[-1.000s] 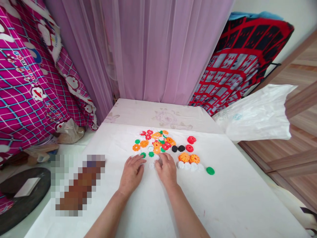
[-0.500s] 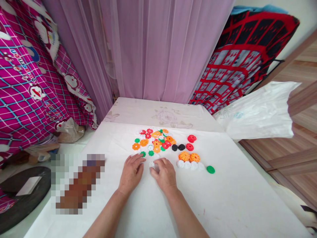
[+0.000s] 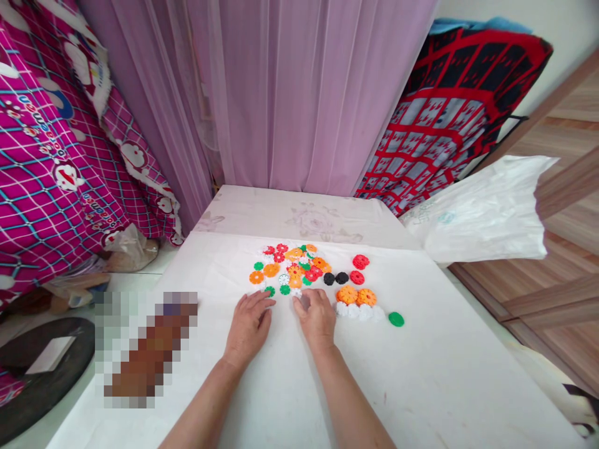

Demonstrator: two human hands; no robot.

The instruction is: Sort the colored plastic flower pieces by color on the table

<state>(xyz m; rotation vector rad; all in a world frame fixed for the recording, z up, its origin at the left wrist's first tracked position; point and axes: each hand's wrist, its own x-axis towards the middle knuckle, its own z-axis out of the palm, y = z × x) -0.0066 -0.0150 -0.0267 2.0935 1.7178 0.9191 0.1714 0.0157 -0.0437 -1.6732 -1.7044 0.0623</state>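
Notched, flower-shaped plastic discs lie in a loose, mixed-colour pile (image 3: 294,269) on the white-covered table. My left hand (image 3: 249,321) rests at the pile's near left edge, fingers stretched out, close to a green disc (image 3: 270,291); it holds nothing I can see. My right hand (image 3: 318,317) has curled fingers, with thumb and index finger at a white disc (image 3: 296,292). The palm side is hidden. Another green disc (image 3: 285,290) lies between the hands.
Right of my right hand are sorted groups: red discs (image 3: 360,262), black discs (image 3: 329,279), orange discs (image 3: 347,294), a row of white discs (image 3: 354,311) and a green stack (image 3: 396,319). A white plastic bag (image 3: 486,209) stands at the right edge. A pixelated patch (image 3: 150,349) covers the left side.
My right hand has moved slightly forward and right. The white disc that lay at its fingertips no longer shows in that spot. The left hand has stayed in place.
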